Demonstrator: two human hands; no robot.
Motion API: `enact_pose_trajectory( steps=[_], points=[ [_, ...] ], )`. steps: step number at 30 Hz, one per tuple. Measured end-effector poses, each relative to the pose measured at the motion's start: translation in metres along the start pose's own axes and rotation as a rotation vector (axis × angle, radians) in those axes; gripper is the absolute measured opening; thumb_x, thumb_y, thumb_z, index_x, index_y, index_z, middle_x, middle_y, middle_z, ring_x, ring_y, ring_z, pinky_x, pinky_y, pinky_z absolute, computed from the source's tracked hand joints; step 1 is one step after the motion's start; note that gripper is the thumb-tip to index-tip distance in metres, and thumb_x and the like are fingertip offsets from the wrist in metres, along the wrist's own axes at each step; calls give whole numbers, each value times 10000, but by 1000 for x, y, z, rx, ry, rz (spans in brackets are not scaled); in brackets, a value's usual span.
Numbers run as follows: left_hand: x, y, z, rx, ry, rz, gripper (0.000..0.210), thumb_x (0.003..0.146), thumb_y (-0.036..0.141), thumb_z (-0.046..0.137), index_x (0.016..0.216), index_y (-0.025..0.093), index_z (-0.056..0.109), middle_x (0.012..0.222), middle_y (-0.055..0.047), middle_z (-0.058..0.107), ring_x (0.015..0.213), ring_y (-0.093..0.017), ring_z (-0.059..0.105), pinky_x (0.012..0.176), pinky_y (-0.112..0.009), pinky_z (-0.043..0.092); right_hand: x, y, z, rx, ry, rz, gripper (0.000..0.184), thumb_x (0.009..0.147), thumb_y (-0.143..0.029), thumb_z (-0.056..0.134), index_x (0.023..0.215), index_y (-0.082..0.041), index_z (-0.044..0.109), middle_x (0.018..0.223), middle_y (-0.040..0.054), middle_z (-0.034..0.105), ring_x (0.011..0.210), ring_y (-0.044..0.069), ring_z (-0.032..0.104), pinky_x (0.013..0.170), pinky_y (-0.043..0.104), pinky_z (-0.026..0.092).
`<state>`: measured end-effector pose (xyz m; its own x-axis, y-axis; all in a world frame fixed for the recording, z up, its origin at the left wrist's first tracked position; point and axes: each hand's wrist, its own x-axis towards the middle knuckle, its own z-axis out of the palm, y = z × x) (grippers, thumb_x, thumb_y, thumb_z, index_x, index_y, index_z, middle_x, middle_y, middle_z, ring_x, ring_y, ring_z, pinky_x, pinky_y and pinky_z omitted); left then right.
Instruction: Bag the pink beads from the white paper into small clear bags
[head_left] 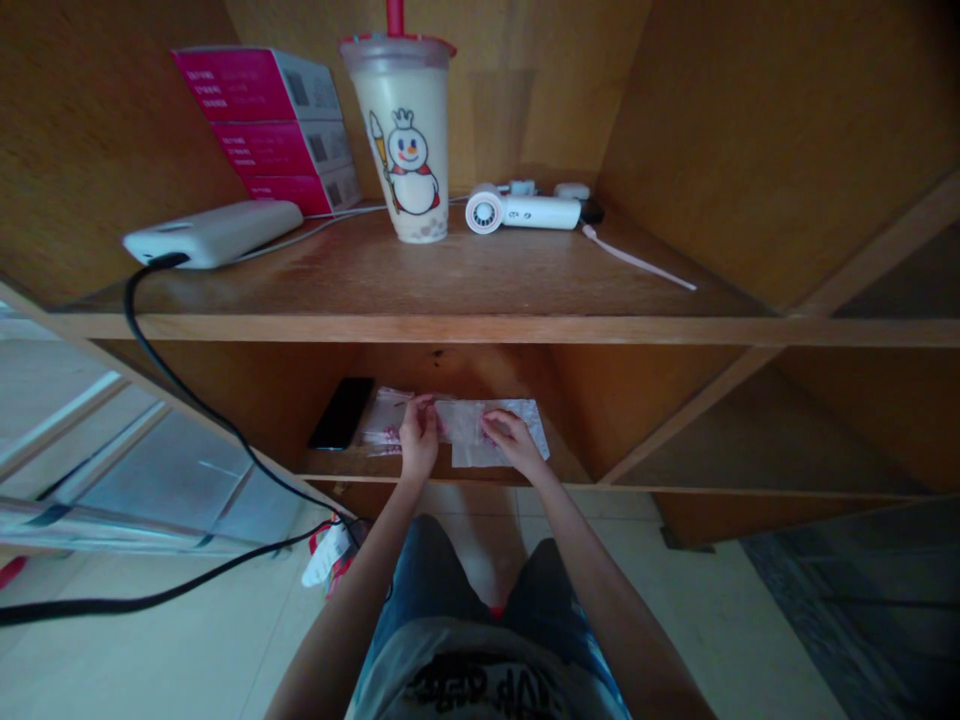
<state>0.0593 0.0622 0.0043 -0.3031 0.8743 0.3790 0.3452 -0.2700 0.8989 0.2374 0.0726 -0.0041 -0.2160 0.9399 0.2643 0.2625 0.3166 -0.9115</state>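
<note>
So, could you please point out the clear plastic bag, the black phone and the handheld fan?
clear plastic bag [491,425], head view, middle of the bag between the hands
black phone [341,413], head view, centre of its dark face
handheld fan [525,212], head view, white handle

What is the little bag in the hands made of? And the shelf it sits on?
The bag looks like thin clear plastic: glossy, crinkled, see-through. The lower shelf looks like brown wood or wood-look board with a smooth finish; which one, I cannot tell.

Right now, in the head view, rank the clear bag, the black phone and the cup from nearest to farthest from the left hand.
1. Clear bag: touching the left hand, on its right.
2. Black phone: lower shelf, to its left.
3. Cup: upper shelf, above.
</note>
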Motion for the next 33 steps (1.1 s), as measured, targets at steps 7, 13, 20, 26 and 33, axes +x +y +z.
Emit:
enact_pose_trajectory(
  steps=[7,13,20,26,33],
  points=[
    [-9,6,-7,397,-60,275,398,833,398,467,1176,197,442,1121,-97,529,1049,-219,478,917,-397,366,-1,8,5,-69,33,45,168,798,-331,520,764,-201,620,765,17,651,726,159,588,700,275,428],
    [-18,9,-5,595,-418,523,762,655,595,593,1268,185,404,1292,-124,426,1201,-290,334,981,-431,283,-1,3,3,-317,7,-17,102,775,-228,538,778,-204,637,818,22,666,828,171,574,817,310,376],
    [-6,-1,6,591,-527,464,742,628,617,600,1233,210,457,1196,-104,503,1103,-280,395,928,-431,311,2,-4,-1,-441,11,0,97,777,-233,546,770,-217,641,832,16,665,870,189,558,814,326,337],
    [2,-9,8,513,-543,454,749,600,607,630,1205,188,485,1132,-99,525,1044,-259,434,928,-405,330,5,-6,-4,-508,-11,-13,103,778,-235,544,748,-227,642,822,13,660,862,195,548,779,322,325],
    [1,-13,8,518,-545,430,697,609,606,624,1156,185,525,1079,-96,529,1032,-259,435,911,-405,349,6,2,-5,-539,-9,-39,103,774,-212,539,747,-220,638,838,13,656,878,192,538,798,328,305]
  ],
)
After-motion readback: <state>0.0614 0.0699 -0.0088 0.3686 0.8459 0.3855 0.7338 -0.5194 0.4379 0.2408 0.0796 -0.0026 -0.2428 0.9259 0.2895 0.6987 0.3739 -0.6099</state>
